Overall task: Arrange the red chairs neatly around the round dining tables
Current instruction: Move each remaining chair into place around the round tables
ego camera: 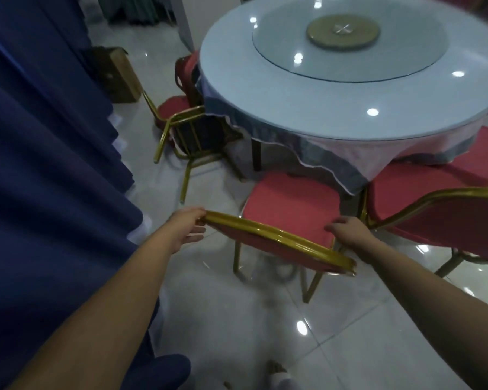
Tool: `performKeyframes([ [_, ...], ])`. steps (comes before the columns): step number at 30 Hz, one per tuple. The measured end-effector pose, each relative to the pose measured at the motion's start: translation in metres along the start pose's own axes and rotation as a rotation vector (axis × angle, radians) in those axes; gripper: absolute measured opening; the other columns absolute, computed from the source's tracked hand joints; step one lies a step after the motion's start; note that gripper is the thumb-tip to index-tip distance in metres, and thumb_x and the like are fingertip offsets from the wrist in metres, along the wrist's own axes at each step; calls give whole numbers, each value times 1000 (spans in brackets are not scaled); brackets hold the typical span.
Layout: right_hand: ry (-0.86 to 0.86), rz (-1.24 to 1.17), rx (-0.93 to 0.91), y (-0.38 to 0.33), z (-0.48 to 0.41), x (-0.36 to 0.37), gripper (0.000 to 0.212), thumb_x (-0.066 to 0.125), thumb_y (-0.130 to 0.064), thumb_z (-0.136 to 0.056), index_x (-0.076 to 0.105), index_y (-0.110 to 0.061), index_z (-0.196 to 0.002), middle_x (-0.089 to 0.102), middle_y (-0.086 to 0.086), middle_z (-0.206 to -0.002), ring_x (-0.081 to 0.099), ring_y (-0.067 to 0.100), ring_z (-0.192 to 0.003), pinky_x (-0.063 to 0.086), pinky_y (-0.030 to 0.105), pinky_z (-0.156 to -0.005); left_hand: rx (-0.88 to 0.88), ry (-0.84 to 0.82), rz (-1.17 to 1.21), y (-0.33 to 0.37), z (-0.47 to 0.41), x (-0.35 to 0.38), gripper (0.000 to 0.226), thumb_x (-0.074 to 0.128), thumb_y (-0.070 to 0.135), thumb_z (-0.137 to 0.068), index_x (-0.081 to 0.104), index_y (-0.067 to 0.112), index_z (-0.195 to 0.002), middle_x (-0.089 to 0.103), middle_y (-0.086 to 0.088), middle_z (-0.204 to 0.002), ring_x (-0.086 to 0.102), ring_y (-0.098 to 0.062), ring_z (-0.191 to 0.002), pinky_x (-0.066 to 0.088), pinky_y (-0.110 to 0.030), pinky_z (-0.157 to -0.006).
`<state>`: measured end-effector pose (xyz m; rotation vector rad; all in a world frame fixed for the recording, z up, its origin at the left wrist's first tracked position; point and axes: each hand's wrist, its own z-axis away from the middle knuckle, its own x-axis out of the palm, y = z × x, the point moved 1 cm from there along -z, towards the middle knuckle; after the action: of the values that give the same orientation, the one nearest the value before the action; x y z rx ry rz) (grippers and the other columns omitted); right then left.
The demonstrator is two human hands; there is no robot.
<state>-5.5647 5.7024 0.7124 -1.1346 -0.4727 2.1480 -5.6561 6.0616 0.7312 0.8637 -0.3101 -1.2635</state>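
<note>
A red chair (290, 204) with a gold frame stands in front of me, its seat partly under the cloth of the round table (279, 99). My left hand (188, 228) grips the left end of the chair's gold top rail. My right hand (347, 230) rests on the right side of the backrest, fingers curled over the seat edge. A second red chair (448, 220) stands to the right, close beside the first. A third red chair (181, 108) lies tipped against the table's left side, its gold legs sticking out.
A glass turntable (347, 40) sits on the table top. Dark blue drapery (45, 153) fills the left side, close to my left arm. A cardboard box (119, 74) stands on the glossy tiled floor (265, 333) behind the tipped chair.
</note>
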Motion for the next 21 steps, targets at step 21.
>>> performKeyframes([
  [21, -296, 665, -393, -364, -87, 242, 82, 58, -61, -84, 30, -27, -152, 34, 7, -155, 37, 32, -139, 33, 49, -112, 220, -109, -1036, 57, -194, -232, 88, 56, 42, -87, 2, 38, -155, 4, -4, -164, 10, -29, -149, 18, -41, -118],
])
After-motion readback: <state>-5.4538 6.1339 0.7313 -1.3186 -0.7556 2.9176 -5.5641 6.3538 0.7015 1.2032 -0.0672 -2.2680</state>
